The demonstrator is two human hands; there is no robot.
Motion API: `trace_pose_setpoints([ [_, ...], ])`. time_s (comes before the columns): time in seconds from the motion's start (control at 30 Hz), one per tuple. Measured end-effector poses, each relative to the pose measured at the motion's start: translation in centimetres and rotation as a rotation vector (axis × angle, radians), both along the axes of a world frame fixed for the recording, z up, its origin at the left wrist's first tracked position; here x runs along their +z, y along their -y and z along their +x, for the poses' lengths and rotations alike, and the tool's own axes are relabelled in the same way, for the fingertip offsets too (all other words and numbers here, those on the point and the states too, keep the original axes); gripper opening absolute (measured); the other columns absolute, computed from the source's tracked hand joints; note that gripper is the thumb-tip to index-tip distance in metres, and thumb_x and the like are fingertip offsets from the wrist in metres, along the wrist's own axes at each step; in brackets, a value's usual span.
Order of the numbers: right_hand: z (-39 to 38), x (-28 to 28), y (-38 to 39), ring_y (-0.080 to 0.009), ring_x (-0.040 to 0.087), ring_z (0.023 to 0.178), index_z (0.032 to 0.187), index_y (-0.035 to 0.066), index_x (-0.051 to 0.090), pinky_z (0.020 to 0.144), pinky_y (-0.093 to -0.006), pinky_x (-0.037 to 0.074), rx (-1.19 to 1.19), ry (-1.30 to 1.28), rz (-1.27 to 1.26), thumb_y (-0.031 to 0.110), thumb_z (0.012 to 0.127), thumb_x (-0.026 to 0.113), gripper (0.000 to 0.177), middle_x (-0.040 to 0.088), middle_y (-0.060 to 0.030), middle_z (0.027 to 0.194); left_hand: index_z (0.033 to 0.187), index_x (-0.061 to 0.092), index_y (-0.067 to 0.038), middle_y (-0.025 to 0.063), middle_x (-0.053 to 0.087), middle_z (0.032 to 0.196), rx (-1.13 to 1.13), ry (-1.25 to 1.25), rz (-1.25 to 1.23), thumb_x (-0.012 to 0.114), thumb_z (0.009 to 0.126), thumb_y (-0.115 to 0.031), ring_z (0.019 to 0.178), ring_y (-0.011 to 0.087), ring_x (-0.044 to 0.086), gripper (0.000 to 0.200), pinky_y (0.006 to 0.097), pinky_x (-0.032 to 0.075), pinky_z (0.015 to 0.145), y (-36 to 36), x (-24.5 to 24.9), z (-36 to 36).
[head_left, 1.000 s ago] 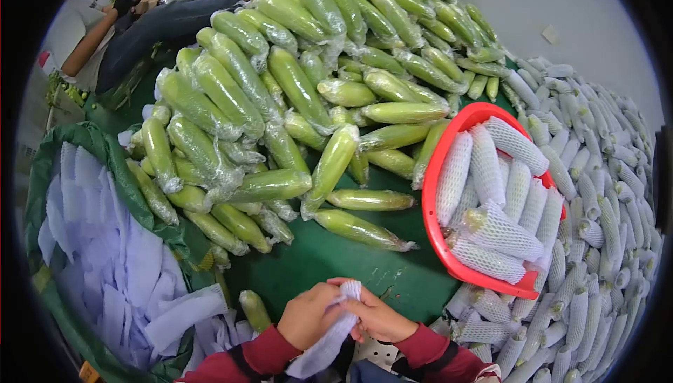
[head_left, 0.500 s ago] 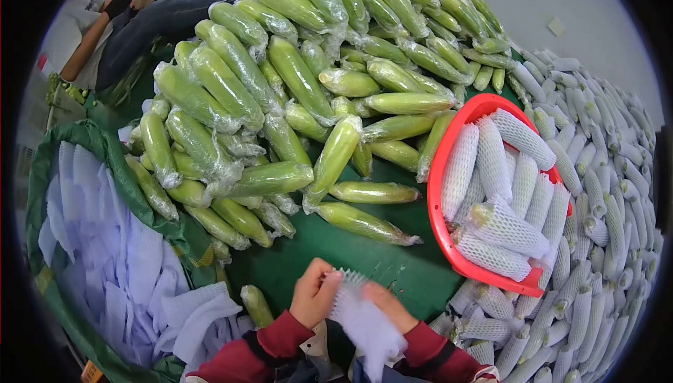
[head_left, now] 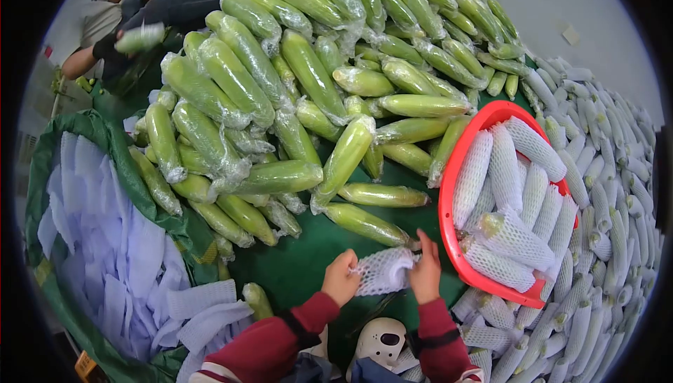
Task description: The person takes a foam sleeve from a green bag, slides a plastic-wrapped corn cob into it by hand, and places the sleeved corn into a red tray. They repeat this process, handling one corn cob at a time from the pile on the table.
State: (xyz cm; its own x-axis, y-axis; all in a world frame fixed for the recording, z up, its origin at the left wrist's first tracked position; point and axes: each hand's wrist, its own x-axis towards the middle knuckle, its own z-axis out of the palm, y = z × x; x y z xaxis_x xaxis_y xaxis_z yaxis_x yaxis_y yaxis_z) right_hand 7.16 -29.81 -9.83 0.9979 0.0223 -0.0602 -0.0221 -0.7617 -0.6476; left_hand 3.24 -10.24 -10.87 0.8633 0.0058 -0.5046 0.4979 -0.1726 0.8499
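A white foam net sleeve (head_left: pixel 382 271) is stretched between my hands above the green surface. My left hand (head_left: pixel 341 279) pinches its left end between thumb and fingers. At the sleeve's right end, my right hand (head_left: pixel 425 271) grips the edge on its thumb side, with the fingers pointing up. Just beyond my right hand lies a corn cob in clear film (head_left: pixel 368 224), its tip close to my fingers. Further back is a large heap of film-wrapped corn cobs (head_left: pixel 308 71). How far the sleeve's mouth is spread is hard to make out.
To the left, a green sack (head_left: pixel 133 194) holds many flat foam sleeves (head_left: pixel 105 243). A red basket (head_left: pixel 449 218) with sleeved cobs stands at right, beside a big pile of sleeved cobs (head_left: pixel 603 194). Another person's hand (head_left: pixel 105 48) holds a wrapped cob at upper left.
My hands have moved forward and apart, and the foam sleeve that hung down is now stretched sideways between them. A wrapped cob has appeared in the other person's hand.
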Motion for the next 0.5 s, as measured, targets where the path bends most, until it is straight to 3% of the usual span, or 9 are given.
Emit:
trace_pose_setpoints([
  [0.03, 0.5, -0.8, -0.5, -0.0368, 0.059, 0.089, 0.121, 0.004, 0.053, 0.081, -0.0361, 0.048, -0.084, 0.143, 0.005, 0.008, 0.080, 0.060, 0.041, 0.059, -0.0200, 0.099, 0.103, 0.050, -0.009, 0.0182, 0.059, 0.084, 0.078, -0.007, 0.026, 0.057, 0.079, -0.004, 0.077, 0.0259, 0.065, 0.025, 0.0364, 0.050, 0.066, 0.5, -0.1, 0.5],
  [0.07, 0.2, -2.4, -0.1, -0.0351, 0.060, 0.089, 0.119, 0.004, 0.054, 0.081, -0.0355, 0.048, -0.078, -0.020, 0.078, 0.008, 0.081, 0.059, 0.039, 0.060, -0.0188, 0.099, 0.115, 0.048, -0.015, 0.0205, 0.062, 0.093, 0.141, 0.044, 0.054, 0.054, 0.079, -0.003, 0.081, 0.0324, 0.065, 0.038, 0.0400, 0.050, 0.069, 1.0, -1.7, 0.8],
  [0.13, 0.1, -5.6, 0.7, -0.0315, 0.061, 0.089, 0.117, 0.003, 0.056, 0.082, -0.0343, 0.048, -0.057, -0.328, 0.228, 0.009, 0.084, 0.057, 0.034, 0.062, -0.0163, 0.098, 0.134, 0.038, -0.020, 0.0230, 0.061, 0.108, 0.059, -0.059, 0.025, 0.050, 0.078, 0.000, 0.086, 0.0383, 0.063, 0.060, 0.0414, 0.049, 0.075, -0.1, -2.4, 1.3],
  [0.17, -1.0, -6.3, 1.6, -0.0241, 0.061, 0.091, 0.119, 0.002, 0.055, 0.082, -0.0327, 0.048, -0.069, -0.560, 0.567, 0.009, 0.088, 0.052, 0.032, 0.063, -0.0114, 0.105, 0.137, 0.036, -0.021, 0.0239, 0.060, 0.109, 0.039, -0.014, 0.001, 0.049, 0.078, 0.000, 0.088, 0.0392, 0.062, 0.064, 0.0407, 0.049, 0.078, -0.3, -2.0, 0.7],
  [0.23, -3.0, 1.6, -0.7, -0.0169, 0.058, 0.098, 0.121, -0.004, 0.051, 0.086, -0.0300, 0.046, -0.344, -0.949, 0.863, 0.008, 0.091, 0.045, 0.033, 0.061, -0.0088, 0.111, 0.142, 0.031, -0.024, 0.0256, 0.059, 0.113, -0.007, 0.084, -0.046, 0.047, 0.077, 0.001, 0.090, 0.0409, 0.062, 0.073, 0.0394, 0.047, 0.083, -0.7, 0.2, -0.6],
  [0.27, -5.3, 1.3, -0.5, -0.0164, 0.056, 0.103, 0.123, -0.005, 0.048, 0.090, -0.0289, 0.044, -0.300, -0.904, 0.945, 0.008, 0.092, 0.044, 0.034, 0.060, -0.0094, 0.115, 0.146, 0.026, -0.020, 0.0243, 0.053, 0.125, -0.040, 0.146, -0.034, 0.043, 0.074, 0.005, 0.104, 0.0360, 0.059, 0.078, 0.0339, 0.043, 0.092, -0.7, 1.3, -1.4],
  [0.33, -5.9, 6.3, -2.5, -0.0133, 0.055, 0.094, 0.114, -0.004, 0.051, 0.085, -0.0264, 0.044, -0.343, -0.860, 1.133, 0.008, 0.092, 0.042, 0.027, 0.060, -0.0068, 0.106, 0.144, 0.029, -0.010, 0.0180, 0.047, 0.133, 0.052, 0.123, -0.371, 0.041, 0.077, 0.009, 0.117, 0.0256, 0.052, 0.071, 0.0290, 0.037, 0.099, -1.4, 3.1, -3.0],
  [0.43, -6.9, 9.1, -4.0, -0.0087, 0.050, 0.082, 0.101, -0.002, 0.052, 0.076, -0.0233, 0.042, -0.239, -0.681, 1.125, 0.006, 0.091, 0.042, 0.016, 0.056, -0.0019, 0.091, 0.142, 0.031, -0.003, 0.0105, 0.045, 0.136, 0.016, -0.118, -0.590, 0.044, 0.088, 0.007, 0.119, 0.0180, 0.047, 0.056, 0.0256, 0.034, 0.102, -2.8, 8.8, -3.9],
  [0.5, -6.8, 8.9, -4.7, -0.0071, 0.045, 0.078, 0.096, 0.001, 0.051, 0.072, -0.0219, 0.040, -0.166, -0.593, 1.109, 0.003, 0.089, 0.043, 0.010, 0.051, 0.0002, 0.084, 0.141, 0.032, -0.003, 0.0106, 0.046, 0.134, 0.144, -0.218, -0.862, 0.044, 0.090, 0.004, 0.118, 0.0179, 0.048, 0.054, 0.0262, 0.037, 0.100, -3.1, 7.8, -4.7],
])
